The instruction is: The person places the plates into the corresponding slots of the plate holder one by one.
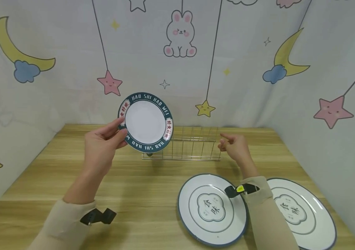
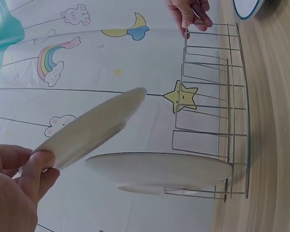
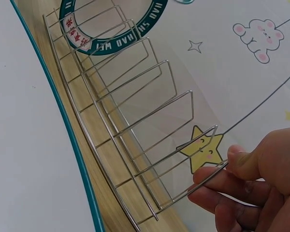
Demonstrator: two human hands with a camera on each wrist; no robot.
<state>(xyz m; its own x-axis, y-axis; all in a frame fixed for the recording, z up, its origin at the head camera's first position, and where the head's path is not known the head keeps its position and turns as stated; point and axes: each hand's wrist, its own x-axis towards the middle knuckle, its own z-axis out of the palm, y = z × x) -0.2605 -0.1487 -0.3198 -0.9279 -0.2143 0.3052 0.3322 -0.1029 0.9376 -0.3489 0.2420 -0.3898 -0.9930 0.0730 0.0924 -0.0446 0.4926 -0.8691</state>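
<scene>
My left hand (image 1: 100, 149) pinches the rim of a small white plate (image 1: 145, 121) with a dark green lettered border, raised and tilted above the table. Behind it stands a wire dish rack (image 1: 193, 140), its left part hidden by the plate in the head view. Another small plate (image 2: 159, 170) stands on edge in the rack's left end, apart from the held one; its green lettered border shows in the right wrist view. My right hand (image 1: 236, 147) pinches the wire at the rack's right end between thumb and fingers (image 3: 232, 181).
Two large white plates with blue rims lie on the wooden table (image 1: 143, 208): one in front of the rack (image 1: 202, 225), the other further right (image 1: 318, 222), partly under my right forearm. A patterned cloth wall (image 1: 146, 41) stands behind and at both sides.
</scene>
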